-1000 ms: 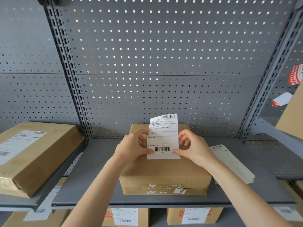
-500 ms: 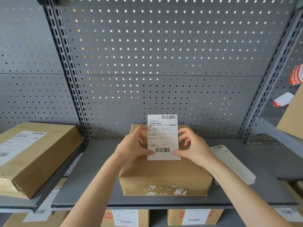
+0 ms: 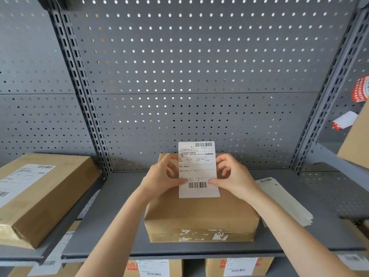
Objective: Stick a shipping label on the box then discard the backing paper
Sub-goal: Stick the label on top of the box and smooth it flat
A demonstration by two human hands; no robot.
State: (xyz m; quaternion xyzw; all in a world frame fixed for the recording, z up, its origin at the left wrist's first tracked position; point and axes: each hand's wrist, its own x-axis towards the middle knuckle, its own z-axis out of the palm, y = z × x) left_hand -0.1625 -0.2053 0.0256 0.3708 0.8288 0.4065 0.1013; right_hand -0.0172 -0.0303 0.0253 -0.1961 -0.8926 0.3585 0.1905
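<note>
Head view: a brown cardboard box (image 3: pixel 201 214) sits in the middle of a grey metal shelf (image 3: pixel 103 222), its near face scuffed with white tape remnants. Above the box's top, a white shipping label (image 3: pixel 197 169) stands upright with its printed side facing the camera, a barcode near its upper edge and another near its lower edge. Whether the backing paper is still on it cannot be told.

The left hand (image 3: pixel 162 175) is at the label's left edge, above the box's far left part. Its thumb presses the front of the sheet just left of the lower barcode, and its fingers curl behind, so it pinches the label. The right hand (image 3: pixel 233 174) mirrors it at the label's right edge, thumb on the front just right of the lower barcode, fingers bent behind the sheet, likewise pinching. The label hangs between the two hands, its lower edge over the box's top; contact with the cardboard cannot be told.

Just right of the box a stack of label sheets (image 3: pixel 283 198) lies flat on the shelf. Well to the left of the box lies another labelled carton (image 3: pixel 40 194). Behind the box rises a grey perforated back panel (image 3: pixel 199 66).
</note>
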